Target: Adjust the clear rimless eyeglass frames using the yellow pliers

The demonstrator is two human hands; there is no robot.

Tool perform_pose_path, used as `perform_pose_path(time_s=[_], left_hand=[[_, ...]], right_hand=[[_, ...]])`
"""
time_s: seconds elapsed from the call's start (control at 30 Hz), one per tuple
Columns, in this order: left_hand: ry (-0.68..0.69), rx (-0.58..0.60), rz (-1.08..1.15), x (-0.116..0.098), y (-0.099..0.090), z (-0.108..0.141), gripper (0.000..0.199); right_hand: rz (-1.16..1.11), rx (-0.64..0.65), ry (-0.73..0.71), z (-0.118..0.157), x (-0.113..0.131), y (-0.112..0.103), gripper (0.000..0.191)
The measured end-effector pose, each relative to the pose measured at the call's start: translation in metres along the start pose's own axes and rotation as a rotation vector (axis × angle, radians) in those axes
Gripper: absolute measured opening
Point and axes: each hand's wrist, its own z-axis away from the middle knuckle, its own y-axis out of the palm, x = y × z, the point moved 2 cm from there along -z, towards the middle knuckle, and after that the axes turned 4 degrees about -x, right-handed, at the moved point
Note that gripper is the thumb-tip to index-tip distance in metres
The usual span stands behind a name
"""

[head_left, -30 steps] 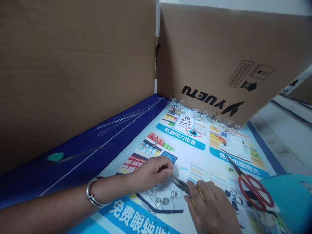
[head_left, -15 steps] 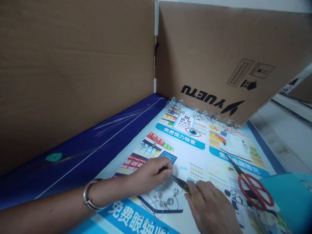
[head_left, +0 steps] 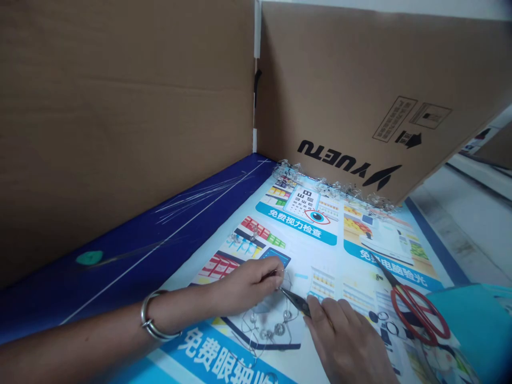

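Note:
My left hand (head_left: 256,282) pinches a thin wire near the middle of the view. From its fingertips hangs a looped wire strand with clear round beads (head_left: 279,329), low over the printed sheet. My right hand (head_left: 344,336) is closed round dark-nosed pliers (head_left: 296,302), whose tip points left and meets the wire just beside my left fingertips. The jaw tip is too small to tell if it grips the wire.
Red-handled scissors (head_left: 418,314) lie at the right beside a turquoise sheet (head_left: 476,325). Beaded wire pieces (head_left: 336,189) line the cardboard wall (head_left: 360,80). A green lump (head_left: 89,258) and thin wires (head_left: 200,197) lie on the blue surface at the left.
My left wrist and its bangles have shifted slightly, and the hanging beads have moved a little left. The pliers stay at nearly the same spot.

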Motion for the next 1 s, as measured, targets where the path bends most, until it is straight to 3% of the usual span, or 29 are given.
perform_pose_path(time_s=[0.33, 1.0], left_hand=[[0.008, 0.035, -0.015, -0.002, -0.004, 0.000, 0.012], [0.003, 0.002, 0.012, 0.003, -0.002, 0.000, 0.012]], right_hand=[[-0.043, -0.002, 0.008, 0.003, -0.002, 0.000, 0.022], [-0.466, 0.269, 0.299, 0.010, -0.010, 0.013, 0.024]])
